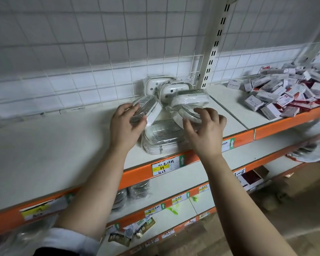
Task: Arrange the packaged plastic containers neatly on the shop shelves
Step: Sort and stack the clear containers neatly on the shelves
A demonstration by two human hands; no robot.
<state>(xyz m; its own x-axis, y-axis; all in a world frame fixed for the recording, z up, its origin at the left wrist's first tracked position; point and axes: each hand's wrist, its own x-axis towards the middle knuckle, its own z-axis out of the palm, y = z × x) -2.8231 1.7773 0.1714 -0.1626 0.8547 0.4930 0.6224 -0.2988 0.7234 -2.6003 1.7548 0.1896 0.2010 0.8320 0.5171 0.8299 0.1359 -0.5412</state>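
Labels: handwritten price tag [165,167] on the orange front edge of the top shelf [63,145]. "89" sits on a yellow band, the line under it reads roughly "66.29", and a green up-arrow is printed beside it. Tags on the lower shelf edges are too blurred to read. Pile of small boxes [284,97], white and red, toward the right end of the same shelf level; print illegible.

Left hand [126,124]: forearm reaches up from lower left. Grip is closed round the left container [144,109], fingers over its top, thumb on the near side. The pack is in clear film, tilted, and held off the shelf.

Right hand [205,128]: forearm comes up from lower right, fingers spread and bent. Fingertips are on the rim of the right container [188,115] and the thumb is against its lower edge, so the grip pinches it. This pack is tilted too.

Flat container [161,139] lies at the shelf's front edge, between and below the hands. Upright containers [155,85] lean at the back edge against the wire grid [81,52]. Tilted container [190,97] sits just behind the right container; contact between them cannot be told.
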